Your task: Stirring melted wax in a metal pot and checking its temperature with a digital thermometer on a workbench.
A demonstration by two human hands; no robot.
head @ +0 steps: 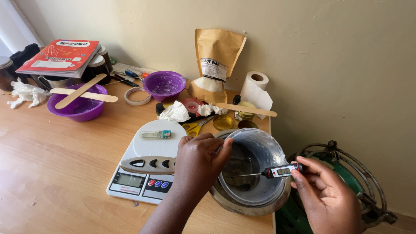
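My left hand point(199, 161) grips the near-left rim of a clear plastic jug point(260, 149) that sits inside a metal pot point(251, 206) at the table's right front corner. Dark liquid lies at the jug's bottom. My right hand point(327, 195) holds a digital probe thermometer point(284, 171) by its black and red head, level across the jug's right rim. Its thin metal probe reaches left into the jug. A white kitchen scale point(147, 162) with a lighter point(155, 134) on its plate stands just left of my left hand.
Two purple bowls point(78, 110) point(164, 84), wooden sticks point(82, 93), a brown paper pouch point(216, 60), paper roll point(255, 89), small gold tins point(223, 122), yellow scissors point(193, 127), crumpled tissues point(175, 112) and a red book point(60, 56) crowd the table's back. A green stove point(346, 173) stands beyond the table's right edge.
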